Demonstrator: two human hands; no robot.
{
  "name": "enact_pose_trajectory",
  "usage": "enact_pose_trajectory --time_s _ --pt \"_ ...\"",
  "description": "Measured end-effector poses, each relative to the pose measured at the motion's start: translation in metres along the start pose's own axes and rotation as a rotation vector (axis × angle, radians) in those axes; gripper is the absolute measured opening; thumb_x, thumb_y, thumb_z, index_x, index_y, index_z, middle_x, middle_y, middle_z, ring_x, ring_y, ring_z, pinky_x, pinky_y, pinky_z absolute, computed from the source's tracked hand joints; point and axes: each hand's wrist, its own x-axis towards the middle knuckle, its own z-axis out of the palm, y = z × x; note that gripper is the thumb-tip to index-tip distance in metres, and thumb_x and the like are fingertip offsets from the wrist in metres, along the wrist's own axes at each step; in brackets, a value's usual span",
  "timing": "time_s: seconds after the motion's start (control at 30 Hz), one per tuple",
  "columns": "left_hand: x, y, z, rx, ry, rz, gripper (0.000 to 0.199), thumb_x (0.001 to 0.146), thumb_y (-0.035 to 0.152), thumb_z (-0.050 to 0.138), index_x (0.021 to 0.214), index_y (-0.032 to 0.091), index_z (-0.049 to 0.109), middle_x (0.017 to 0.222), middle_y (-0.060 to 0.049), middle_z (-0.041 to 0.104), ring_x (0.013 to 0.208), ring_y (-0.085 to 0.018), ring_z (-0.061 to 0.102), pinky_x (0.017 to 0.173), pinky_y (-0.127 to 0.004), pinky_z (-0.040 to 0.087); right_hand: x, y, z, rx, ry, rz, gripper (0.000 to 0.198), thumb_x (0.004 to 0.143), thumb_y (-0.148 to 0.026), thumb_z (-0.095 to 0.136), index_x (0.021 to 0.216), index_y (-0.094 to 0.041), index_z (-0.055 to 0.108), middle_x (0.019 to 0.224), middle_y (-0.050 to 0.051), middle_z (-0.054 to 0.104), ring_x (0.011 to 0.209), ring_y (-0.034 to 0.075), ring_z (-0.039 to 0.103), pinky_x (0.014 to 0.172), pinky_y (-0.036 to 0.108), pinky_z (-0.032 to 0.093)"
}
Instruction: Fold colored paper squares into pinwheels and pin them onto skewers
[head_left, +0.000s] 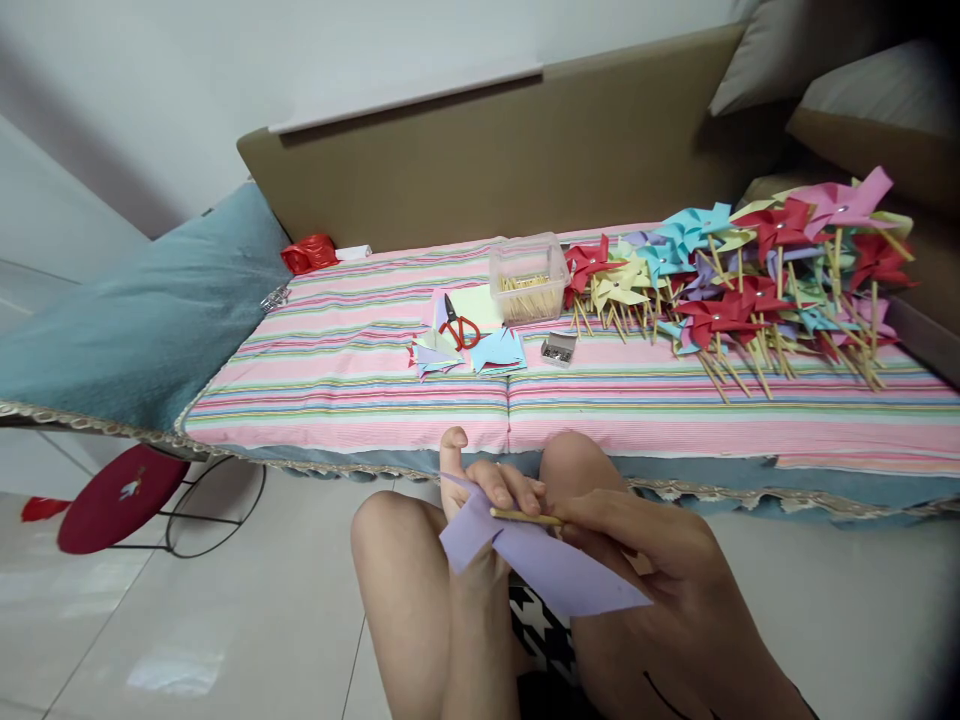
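Observation:
Over my lap, my left hand has its fingers curled at the purple paper pinwheel, with the thumb sticking up. The paper is partly folded, and one long pointed blade hangs to the lower right. My right hand pinches a short wooden stick, which lies across the paper against my left fingers. Where the stick meets the paper's centre is hard to make out. On the seat ahead are red-handled scissors, blue paper pieces and a small box of metal fasteners.
A clear plastic box of wooden sticks stands on the striped cloth. Many finished pinwheels pile up at the right. At the far left lie a red plastic bag and, on the floor, a red round stool.

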Motion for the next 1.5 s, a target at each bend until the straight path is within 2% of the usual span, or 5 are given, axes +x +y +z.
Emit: enact_pose_trajectory --time_s 0.67,0.83,1.0,1.17,1.5 --pt "-0.002 0.003 0.004 0.043 0.101 0.098 0.063 0.044 0.063 0.08 0.094 0.034 0.055 0.035 0.014 0.03 0.028 -0.008 0.035 0.044 -0.027 0.045 -0.007 -0.005 0.004 0.06 -0.072 0.03 0.018 0.09 -0.016 0.05 0.092 -0.024 0.066 0.079 0.0 0.068 0.067 0.014 0.062 0.059 0.023 0.047" --pt "0.005 0.003 0.003 0.079 0.155 -0.073 0.057 0.051 0.042 0.085 0.098 0.033 0.054 0.074 0.003 0.068 0.071 -0.019 0.066 0.073 -0.035 0.052 -0.006 -0.001 0.005 -0.021 0.073 0.044 0.015 0.088 -0.021 0.054 0.092 -0.024 0.068 0.083 0.003 0.071 0.072 0.018 0.064 0.064 0.028 0.052" --pt "0.006 0.008 -0.005 0.073 0.09 -0.136 0.036 0.075 0.037 0.067 0.107 0.025 0.055 0.118 -0.009 0.063 0.107 -0.023 0.059 0.088 -0.036 0.046 0.0 0.009 0.008 -0.082 0.308 0.141 0.014 0.085 -0.027 0.059 0.093 -0.021 0.069 0.078 0.005 0.07 0.067 0.019 0.063 0.06 0.029 0.052" --pt "0.001 0.007 -0.004 0.03 -0.02 -0.189 0.05 0.073 0.054 0.06 0.11 0.021 0.054 0.093 -0.009 0.067 0.087 -0.023 0.063 0.068 -0.031 0.049 -0.001 0.029 0.013 -0.151 0.397 0.212 0.012 0.081 -0.029 0.063 0.089 -0.019 0.065 0.077 0.003 0.069 0.066 0.017 0.063 0.059 0.026 0.05" --pt "0.001 -0.006 0.003 0.335 0.462 0.006 0.058 0.063 0.022 0.08 0.109 0.021 0.046 0.049 0.013 0.046 0.047 -0.007 0.051 0.052 -0.017 0.038 -0.006 0.047 0.013 -0.202 0.242 0.182 0.009 0.083 -0.028 0.06 0.089 -0.021 0.063 0.083 0.003 0.07 0.076 0.02 0.066 0.069 0.031 0.051"
